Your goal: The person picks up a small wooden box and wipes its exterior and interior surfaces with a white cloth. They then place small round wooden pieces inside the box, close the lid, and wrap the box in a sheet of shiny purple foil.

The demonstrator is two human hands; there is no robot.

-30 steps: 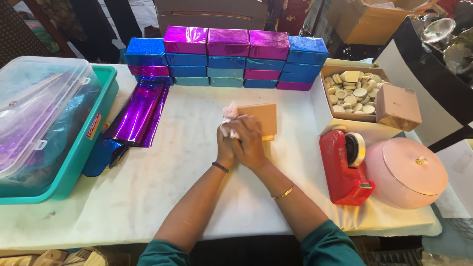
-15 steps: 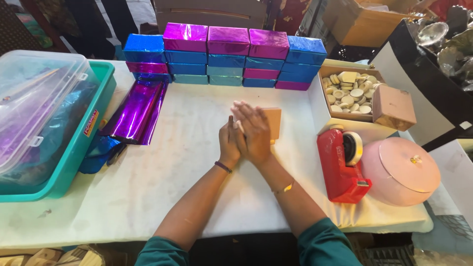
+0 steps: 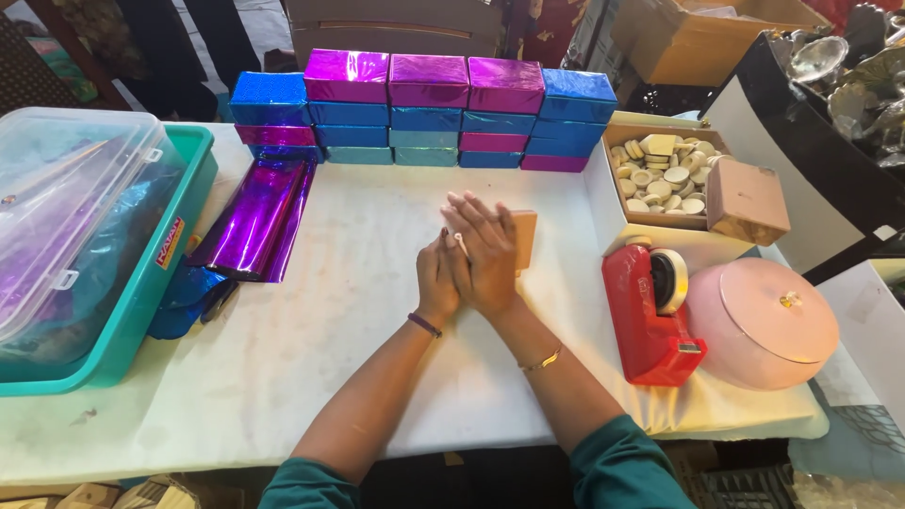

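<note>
While palms stay pressed together over white table point(image 3: 311, 311), right hand point(image 3: 490, 254) fingers now spread flat, left hand point(image 3: 438, 283) alongside; tan box point(image 3: 524, 238) just beyond, nothing gripped.

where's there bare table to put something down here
Bare table lies near the front edge, left of the forearms, and between the foil rolls and the hands. The right side is crowded: tape dispenser, pink round box.

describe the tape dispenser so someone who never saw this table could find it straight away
Start at the white table and go to its right edge, past the person's right hand. The red plastic tape dispenser stands between that hand and the round pink lidded box. It is the only red thing there, with a tape roll on top.
</note>
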